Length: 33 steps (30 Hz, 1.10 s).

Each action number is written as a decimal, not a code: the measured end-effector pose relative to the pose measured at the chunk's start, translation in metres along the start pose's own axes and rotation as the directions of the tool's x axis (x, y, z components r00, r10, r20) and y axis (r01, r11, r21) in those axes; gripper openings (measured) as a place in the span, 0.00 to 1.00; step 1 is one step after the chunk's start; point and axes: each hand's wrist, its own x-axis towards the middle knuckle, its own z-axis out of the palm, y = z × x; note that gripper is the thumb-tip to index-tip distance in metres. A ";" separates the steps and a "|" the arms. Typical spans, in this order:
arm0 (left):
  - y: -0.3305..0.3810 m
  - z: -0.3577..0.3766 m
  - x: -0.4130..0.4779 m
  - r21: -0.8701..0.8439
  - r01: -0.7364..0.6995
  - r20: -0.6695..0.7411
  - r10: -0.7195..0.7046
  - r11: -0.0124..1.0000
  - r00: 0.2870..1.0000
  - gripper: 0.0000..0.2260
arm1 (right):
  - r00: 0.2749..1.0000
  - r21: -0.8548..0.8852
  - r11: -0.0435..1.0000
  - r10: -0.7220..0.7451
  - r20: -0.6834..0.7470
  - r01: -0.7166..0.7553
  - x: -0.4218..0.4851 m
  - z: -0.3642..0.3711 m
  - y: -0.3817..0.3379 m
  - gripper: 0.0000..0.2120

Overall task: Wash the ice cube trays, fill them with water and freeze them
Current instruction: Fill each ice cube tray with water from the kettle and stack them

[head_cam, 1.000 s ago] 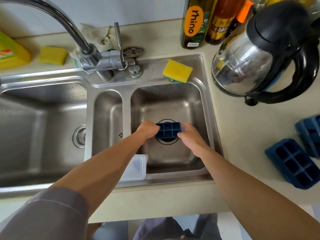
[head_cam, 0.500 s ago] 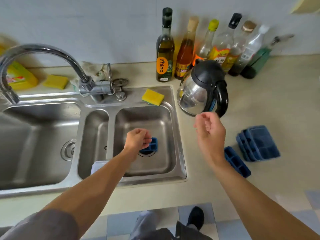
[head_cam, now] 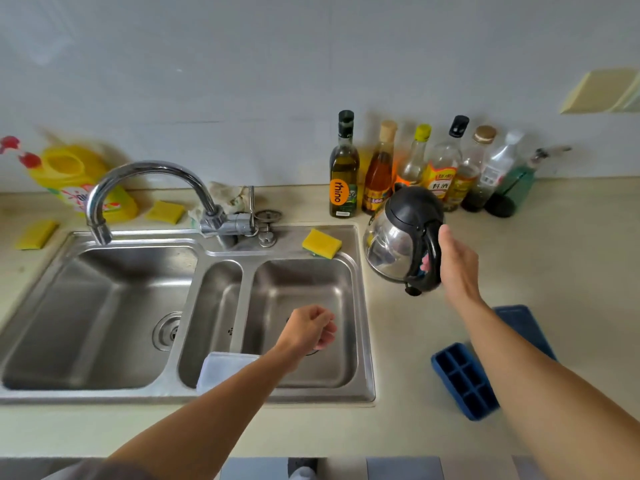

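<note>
One blue ice cube tray (head_cam: 464,381) lies cups-up on the bench (head_cam: 408,438), nearer the person than the right hand (head_cam: 457,268) and just inside its forearm. More blue trays (head_cam: 519,320) show past the far side of that forearm, partly hidden by it. Neither hand touches these.

The right hand is on the kettle (head_cam: 391,251). Its fingers curl round the black handle, fingertips (head_cam: 426,263) showing through the loop, thumb pointing up. Half a second earlier this hand hung loose in the air in front of the kettle, holding nothing.

The left hand (head_cam: 306,329) is over the right basin of the sink (head_cam: 363,306) with its fingers curled under. Earlier a blue tray showed beside those fingers above the drain. Now the hand covers that spot, and whether it grasps the tray cannot be told.

Beyond the left hand, a yellow sponge (head_cam: 322,243) rests on the sink's back rim. A white container (head_cam: 221,368) leans in the narrow middle basin, beside the left forearm. Bottles (head_cam: 344,168) stand along the wall behind the kettle.
</note>
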 end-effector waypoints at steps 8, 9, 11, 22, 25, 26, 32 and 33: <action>-0.007 -0.018 0.004 -0.040 0.025 0.023 -0.024 0.999 0.999 0.07 | 0.998 0.082 0.995 0.060 -0.002 -0.060 -0.012 0.019 -0.002 0.33; -0.007 -0.019 0.008 -0.031 0.025 0.028 -0.024 0.999 0.999 0.07 | 0.998 0.087 0.994 0.065 -0.015 -0.063 -0.017 0.022 -0.003 0.32; -0.008 -0.020 0.016 -0.020 0.023 0.043 -0.022 1.000 0.999 0.07 | 0.995 0.093 0.993 0.084 -0.045 -0.079 -0.028 0.028 -0.004 0.32; -0.025 -0.001 0.040 -0.099 0.063 0.050 -0.058 0.993 0.997 0.08 | 0.990 0.051 0.989 0.138 -0.040 -0.136 -0.111 0.015 0.017 0.31; -0.030 0.006 0.027 -0.173 0.067 0.005 -0.067 0.983 0.998 0.06 | 0.990 0.053 0.988 0.142 -0.006 -0.142 -0.133 0.004 0.025 0.29; -0.031 0.008 0.023 -0.199 0.071 -0.004 -0.073 0.977 0.997 0.06 | 0.990 0.044 0.989 0.141 0.012 -0.141 -0.140 0.000 0.027 0.29; -0.046 0.013 -0.006 -0.228 0.032 -0.047 -0.044 0.973 0.998 0.10 | 0.985 0.022 0.991 0.132 0.110 -0.136 -0.169 -0.026 0.031 0.28; -0.048 0.013 -0.011 -0.225 0.022 -0.053 -0.035 0.974 0.998 0.10 | 0.983 0.019 0.991 0.131 0.127 -0.135 -0.173 -0.029 0.029 0.28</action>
